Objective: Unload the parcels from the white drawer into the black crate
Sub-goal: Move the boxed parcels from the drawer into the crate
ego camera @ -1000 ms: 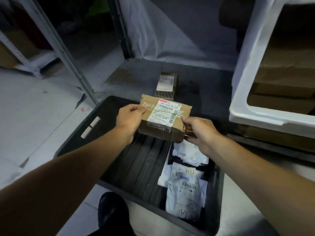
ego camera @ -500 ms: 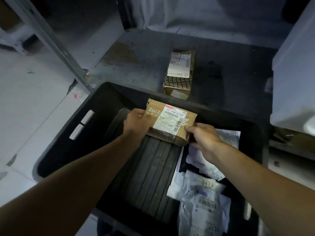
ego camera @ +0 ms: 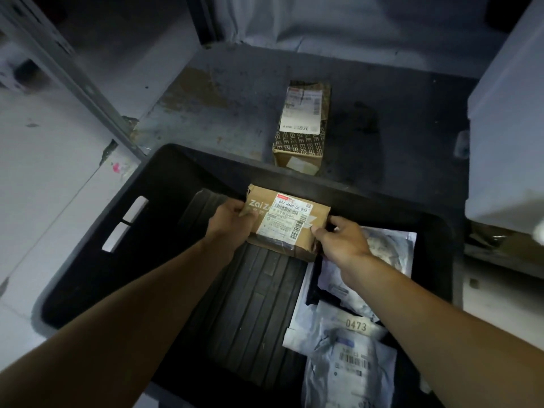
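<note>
The work area is a dim grey concrete floor (ego camera: pixel 382 119). On it, beyond the far rim of the black crate (ego camera: pixel 88 254), lies a patterned box (ego camera: pixel 303 125) with a white label, apart from the crate. A metal shelf post (ego camera: pixel 73 81) rises at the left. At the right edge you see part of the white drawer (ego camera: pixel 506 136).

Your left hand (ego camera: pixel 232 222) and right hand (ego camera: pixel 344 242) hold the cardboard parcel (ego camera: pixel 290 222) by its two short ends, fingers closed around the edges. The parcel sits inside the crate against the far wall, label facing up; you cannot tell whether its base touches the ribbed bottom. White plastic mailers (ego camera: pixel 350 348), one marked 0473, lie along the right side of the crate, just beside the parcel.
</note>
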{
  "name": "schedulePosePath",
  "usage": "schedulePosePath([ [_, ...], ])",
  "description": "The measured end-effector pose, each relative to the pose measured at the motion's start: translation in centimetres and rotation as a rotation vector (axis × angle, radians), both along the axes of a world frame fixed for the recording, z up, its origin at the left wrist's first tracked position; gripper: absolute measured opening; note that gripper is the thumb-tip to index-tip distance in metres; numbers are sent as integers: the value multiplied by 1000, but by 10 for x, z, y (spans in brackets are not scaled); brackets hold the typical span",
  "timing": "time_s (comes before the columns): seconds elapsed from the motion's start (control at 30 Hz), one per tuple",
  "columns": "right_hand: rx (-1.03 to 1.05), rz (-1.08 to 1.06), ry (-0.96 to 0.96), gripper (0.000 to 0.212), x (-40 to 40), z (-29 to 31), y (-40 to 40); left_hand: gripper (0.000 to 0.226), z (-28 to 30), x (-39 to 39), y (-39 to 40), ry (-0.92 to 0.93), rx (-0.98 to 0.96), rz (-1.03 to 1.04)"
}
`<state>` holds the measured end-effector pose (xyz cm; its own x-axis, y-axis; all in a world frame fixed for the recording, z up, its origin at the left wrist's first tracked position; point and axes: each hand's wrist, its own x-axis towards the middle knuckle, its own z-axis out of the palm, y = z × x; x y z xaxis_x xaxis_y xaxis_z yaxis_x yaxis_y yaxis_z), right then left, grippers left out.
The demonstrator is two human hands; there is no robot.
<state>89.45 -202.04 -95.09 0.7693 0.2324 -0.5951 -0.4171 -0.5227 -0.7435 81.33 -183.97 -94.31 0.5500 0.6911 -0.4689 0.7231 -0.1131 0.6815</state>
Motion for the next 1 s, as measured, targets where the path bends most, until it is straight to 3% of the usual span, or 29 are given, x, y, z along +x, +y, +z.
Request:
schedulePosePath([
  [0.1, -31, 40, -45, 42, 0, 20, -5, 60, 2, 1, 3, 10, -35, -37],
  [0.2, -73, 128, -142, 55, -3, 47, -14, 64, 54, -3, -16, 107, 56, -176],
  [0.4, -383, 561, -580, 79, -28, 105, -43, 94, 100, -21, -28, 309, 755, -709],
  [0.57, -489, 731, -742, 95, -52, 153, -76, 103, 152, -37, -54, 304, 943, -864],
  [0.87, -511, 639, -978, 89, -70, 250, -146, 101, 272, -46, -104, 190, 1145, -958],
  [1.0, -523, 546, -1036, 86, -71, 280, -177, 100, 298, -43, -139, 86, 1192, -951],
])
